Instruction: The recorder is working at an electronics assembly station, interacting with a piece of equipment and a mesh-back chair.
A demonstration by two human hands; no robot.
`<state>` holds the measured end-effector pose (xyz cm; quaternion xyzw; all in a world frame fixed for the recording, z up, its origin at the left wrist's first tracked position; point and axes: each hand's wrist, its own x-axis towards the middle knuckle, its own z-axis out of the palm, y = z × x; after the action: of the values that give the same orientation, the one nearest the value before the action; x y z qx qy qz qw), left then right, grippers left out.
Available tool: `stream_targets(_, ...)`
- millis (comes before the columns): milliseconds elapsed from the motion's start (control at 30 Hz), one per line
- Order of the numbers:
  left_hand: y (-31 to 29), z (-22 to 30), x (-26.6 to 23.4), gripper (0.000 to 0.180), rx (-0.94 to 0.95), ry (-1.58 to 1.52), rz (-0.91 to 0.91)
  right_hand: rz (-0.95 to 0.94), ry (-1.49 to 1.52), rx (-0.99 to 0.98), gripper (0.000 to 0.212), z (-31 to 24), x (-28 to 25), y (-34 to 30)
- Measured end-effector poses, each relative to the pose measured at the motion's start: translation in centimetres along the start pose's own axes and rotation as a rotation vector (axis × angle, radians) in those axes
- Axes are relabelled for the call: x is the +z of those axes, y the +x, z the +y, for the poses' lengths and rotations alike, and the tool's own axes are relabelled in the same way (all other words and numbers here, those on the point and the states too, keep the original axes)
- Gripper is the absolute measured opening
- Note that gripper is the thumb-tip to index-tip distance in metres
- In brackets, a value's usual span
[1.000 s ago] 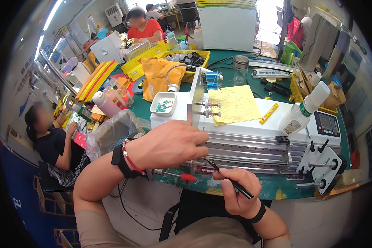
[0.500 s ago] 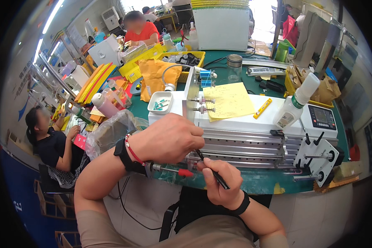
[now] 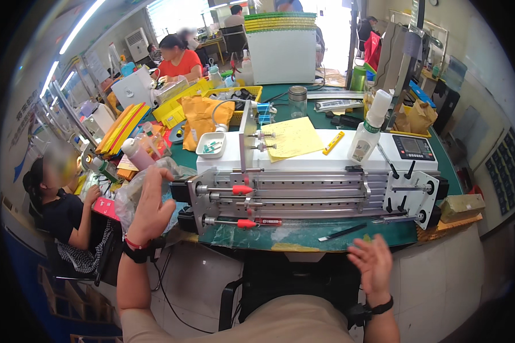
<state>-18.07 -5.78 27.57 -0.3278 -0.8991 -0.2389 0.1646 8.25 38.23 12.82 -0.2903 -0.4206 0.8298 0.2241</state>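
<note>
A green table (image 3: 257, 235) runs under everything, its front edge worn and stained yellow in one patch. Pale tiles (image 3: 197, 271) cover the floor, and a bright opening lights the back of the room. At least two co-workers sit near the table: one in a red shirt (image 3: 183, 67) beyond it, one in a dark shirt (image 3: 64, 210) at the left.

One long machine (image 3: 315, 199) with silver rails lies across the table. It has two red tips (image 3: 242, 189) near its left end, four black handles on its right end plate (image 3: 414, 191) and one control panel (image 3: 414, 148). On or behind it are one white bottle (image 3: 366, 139), one yellow sheet (image 3: 294, 139), one white dish (image 3: 212, 144) and one glass jar (image 3: 297, 103).

One slim black tool (image 3: 343, 231) lies on the table before the machine. The right hand (image 3: 372, 266), fingers loosely spread and nothing in them, is near it. The left hand (image 3: 154, 203) is raised beside the machine's left end, unclenched and bare of any object; whether it touches the plastic bag (image 3: 133, 197) cannot be told.
</note>
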Motion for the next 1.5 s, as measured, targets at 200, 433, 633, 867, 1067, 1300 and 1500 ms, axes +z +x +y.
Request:
stream_targets(200, -4.5, -6.2, 0.6, 0.054, -0.112, 0.408, 0.044, 0.370, -0.766, -0.611, 0.052, -6.2, -5.8, 6.4)
stream_targets(433, -4.9, 2.4, 4.0, 0.023, 0.212, 0.013, 0.369, 0.473, -1.212, -0.512, 0.050, -9.5, -6.3, 6.5)
stream_targets(633, -10.1, 9.6, 17.2, 0.014, 0.351, -0.520, -0.174, 0.393, -0.968, -0.440, 0.033, -8.8, -1.6, 7.5)
stream_targets(867, -8.2, 11.3, 24.5, 0.015, 0.351, -0.604, -0.069, 0.415, -1.202, -0.347, 0.030, -12.0, -1.8, 6.2)
stream_targets(1067, -8.1, 10.3, 24.7, 0.016, 0.290, -0.697, -0.056, 0.355, -0.760, -0.255, 0.020, -10.3, -3.0, 6.4)
stream_targets(1300, -8.0, 10.1, 24.9, 0.015, 0.283, -0.715, -0.079, 0.498, -0.446, -0.446, 0.021, -7.0, -2.6, 7.7)
stream_targets(1500, -7.8, 10.1, 24.5, 0.015, 0.268, -0.724, -0.102, 0.559, -0.172, -0.474, 0.017, -4.9, -1.0, 7.7)
